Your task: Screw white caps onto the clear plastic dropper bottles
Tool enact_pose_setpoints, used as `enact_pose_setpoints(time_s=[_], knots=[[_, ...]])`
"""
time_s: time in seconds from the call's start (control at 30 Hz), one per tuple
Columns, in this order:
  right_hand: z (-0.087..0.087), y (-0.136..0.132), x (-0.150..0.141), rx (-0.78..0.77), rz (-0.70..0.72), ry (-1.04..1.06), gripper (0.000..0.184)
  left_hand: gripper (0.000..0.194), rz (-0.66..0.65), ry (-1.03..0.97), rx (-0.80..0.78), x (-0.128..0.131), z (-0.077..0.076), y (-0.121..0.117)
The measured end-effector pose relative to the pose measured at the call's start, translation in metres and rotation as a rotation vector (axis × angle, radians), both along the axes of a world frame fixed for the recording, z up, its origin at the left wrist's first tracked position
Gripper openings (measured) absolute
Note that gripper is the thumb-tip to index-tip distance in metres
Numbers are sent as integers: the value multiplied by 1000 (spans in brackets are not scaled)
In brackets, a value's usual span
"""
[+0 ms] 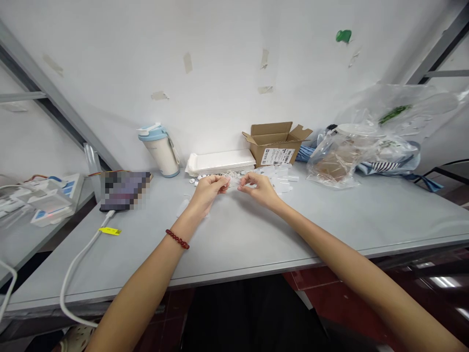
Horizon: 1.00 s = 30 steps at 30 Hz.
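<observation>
My left hand is closed in a pinch on a thin pale item; my right hand curls nearly shut, its hold unclear. A loose pinch could drop it among the translucent pieces on the counter; behind, the white packet and open carton limit reach

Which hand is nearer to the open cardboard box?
The right hand, in front of the cardboard box. The left hand is farther off to the left, in front of the long white pack.
</observation>
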State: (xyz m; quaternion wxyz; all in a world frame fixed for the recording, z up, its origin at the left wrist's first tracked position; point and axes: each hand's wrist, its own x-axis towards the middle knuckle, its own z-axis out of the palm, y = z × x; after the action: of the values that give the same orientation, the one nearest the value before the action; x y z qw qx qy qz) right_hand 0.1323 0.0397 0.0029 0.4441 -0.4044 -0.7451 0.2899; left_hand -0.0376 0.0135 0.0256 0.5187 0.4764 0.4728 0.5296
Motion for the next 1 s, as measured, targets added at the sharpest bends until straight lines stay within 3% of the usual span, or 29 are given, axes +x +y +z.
enact_pose_setpoints(time_s=[0.17,0.63,1.0], knots=[[1,-3,-2,0,46,10,10,33,-12,18,-6,0,-1,0],[3,-10,-3,26,72,-5,12,20,-29,11,-54,0,3,-2],[-9,-14,-8,166,34,-261,31,26,-22,147,66,4,-4,-4]])
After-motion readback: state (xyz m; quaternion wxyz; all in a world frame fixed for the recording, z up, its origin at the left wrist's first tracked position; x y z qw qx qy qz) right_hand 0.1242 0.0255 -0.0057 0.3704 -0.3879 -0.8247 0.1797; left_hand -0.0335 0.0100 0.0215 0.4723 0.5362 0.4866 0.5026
